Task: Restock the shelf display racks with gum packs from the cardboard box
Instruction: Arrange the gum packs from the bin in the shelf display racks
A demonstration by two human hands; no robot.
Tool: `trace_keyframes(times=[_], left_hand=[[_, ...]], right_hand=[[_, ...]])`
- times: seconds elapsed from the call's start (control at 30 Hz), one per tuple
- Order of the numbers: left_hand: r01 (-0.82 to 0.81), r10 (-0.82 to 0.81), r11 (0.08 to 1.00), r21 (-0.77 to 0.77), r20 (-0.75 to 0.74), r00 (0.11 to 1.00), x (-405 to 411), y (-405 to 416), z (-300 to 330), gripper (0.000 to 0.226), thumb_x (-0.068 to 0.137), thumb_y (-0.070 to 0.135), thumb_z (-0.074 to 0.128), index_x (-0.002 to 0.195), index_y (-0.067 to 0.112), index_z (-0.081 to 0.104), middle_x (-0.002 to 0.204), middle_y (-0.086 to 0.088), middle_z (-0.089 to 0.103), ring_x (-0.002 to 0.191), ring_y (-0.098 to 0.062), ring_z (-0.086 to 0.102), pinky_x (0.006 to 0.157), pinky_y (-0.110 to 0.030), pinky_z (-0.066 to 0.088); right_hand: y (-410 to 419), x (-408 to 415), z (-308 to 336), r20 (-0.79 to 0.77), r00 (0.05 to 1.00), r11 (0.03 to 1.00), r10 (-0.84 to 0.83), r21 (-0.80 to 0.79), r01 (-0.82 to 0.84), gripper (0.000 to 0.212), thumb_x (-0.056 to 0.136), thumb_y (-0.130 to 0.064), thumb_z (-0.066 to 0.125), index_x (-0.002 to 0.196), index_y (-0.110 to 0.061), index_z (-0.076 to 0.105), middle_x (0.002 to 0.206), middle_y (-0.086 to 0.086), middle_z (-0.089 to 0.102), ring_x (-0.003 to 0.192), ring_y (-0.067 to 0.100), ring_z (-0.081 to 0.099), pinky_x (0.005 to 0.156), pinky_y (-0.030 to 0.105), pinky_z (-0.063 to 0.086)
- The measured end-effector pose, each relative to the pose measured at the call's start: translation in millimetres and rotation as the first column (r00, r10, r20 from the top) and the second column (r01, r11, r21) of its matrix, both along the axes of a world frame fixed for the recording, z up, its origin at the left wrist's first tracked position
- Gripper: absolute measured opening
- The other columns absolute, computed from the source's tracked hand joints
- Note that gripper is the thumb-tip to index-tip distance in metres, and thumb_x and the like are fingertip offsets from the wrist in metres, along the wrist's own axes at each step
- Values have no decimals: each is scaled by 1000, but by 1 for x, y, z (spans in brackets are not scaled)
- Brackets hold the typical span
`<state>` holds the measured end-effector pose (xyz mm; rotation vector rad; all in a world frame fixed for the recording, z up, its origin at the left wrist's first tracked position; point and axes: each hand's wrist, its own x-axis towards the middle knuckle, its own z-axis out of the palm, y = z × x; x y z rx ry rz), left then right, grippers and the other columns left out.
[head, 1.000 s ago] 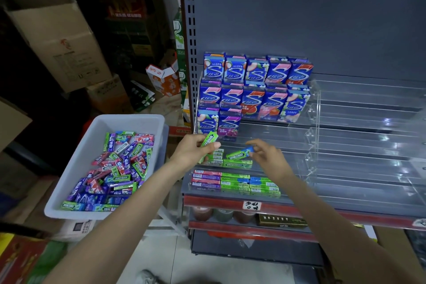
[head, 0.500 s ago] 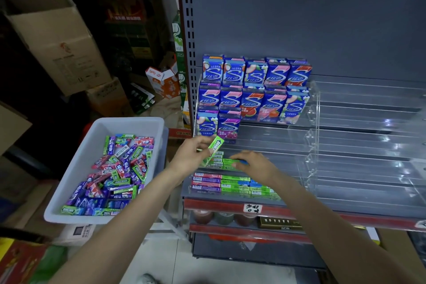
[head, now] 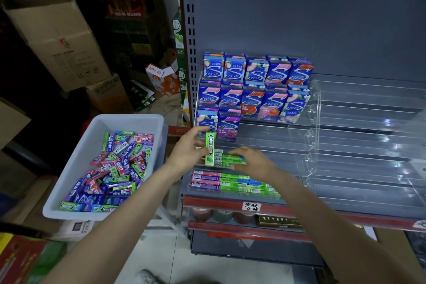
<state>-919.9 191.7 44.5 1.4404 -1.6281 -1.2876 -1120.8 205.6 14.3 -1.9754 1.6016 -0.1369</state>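
Both bare forearms reach in from the bottom of the frame toward its centre, meeting at the clear acrylic tiered display rack (head: 359,145) on the grey metal shelf unit (head: 288,25). The left hand (head: 187,152) is raised with its thumb up and its fingers curled round a bright green Doublemint gum pack (head: 210,148), held upright and on end just in front of the rack's lower tiers. The right hand (head: 252,161), just right of it, lies palm down with its fingers bent over a short row of green gum packs (head: 231,161) lying flat on a lower tier, touching their right end; whether it pinches them cannot be told. Below that, on the lowest tier, lie flat rows of pink, purple, green and blue gum packs (head: 232,183). Above the hands, the rack's upper tiers hold upright blue boxes of gum marked with a large S (head: 253,90), three rows deep at the left. In the lower left of the frame a pale grey plastic tub (head: 101,127) holds a loose heap of mixed gum packs (head: 115,173) in green, purple, blue and red. A brown cardboard box (head: 57,37) stands open in the upper left.
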Motion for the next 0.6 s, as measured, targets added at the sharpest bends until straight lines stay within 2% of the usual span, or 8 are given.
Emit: trace_keyframes(times=[0.17, 0.3, 0.43, 0.6], left_hand=[[-5, 10, 999, 47, -92, 996, -2, 1, 5, 39, 84, 0, 65, 106, 28, 50, 93, -6, 58, 94, -25, 62, 73, -35, 58], [-39, 42, 999, 22, -148, 988, -10, 0, 5, 36, 83, -4, 65, 90, 27, 47, 125, -10, 52, 97, -22, 62, 65, -29, 59], [-59, 63, 998, 26, -174, 983, -17, 1, -3, 30, 86, 3, 64, 84, 22, 41, 101, -10, 62, 83, -15, 62, 70, -24, 56], [-81, 87, 996, 40, -196, 977, -24, -1, -15, 28, 86, 4, 64, 83, 19, 41, 112, -15, 62, 100, -24, 63, 74, -24, 55]], right_hand=[[1, -3, 4, 30, 999, 1000, -22, -2, 22, 47, 91, -32, 59, 134, -19, 48, 135, 5, 50, 124, 19, 45, 99, 27, 34], [1, -4, 2, 55, 998, 999, -40, 2, 40, 48, 89, -31, 62, 134, -17, 49, 133, 4, 52, 122, 18, 48, 98, 25, 35], [5, -5, 1, 245, 962, 992, -122, 56, 111, 46, 87, -26, 66, 129, -15, 53, 126, 3, 59, 119, 13, 53, 102, 28, 39], [10, -10, 0, 383, 910, 987, -157, 97, 129, 34, 84, -30, 68, 117, -24, 61, 112, -4, 66, 108, 8, 58, 98, 30, 44]])
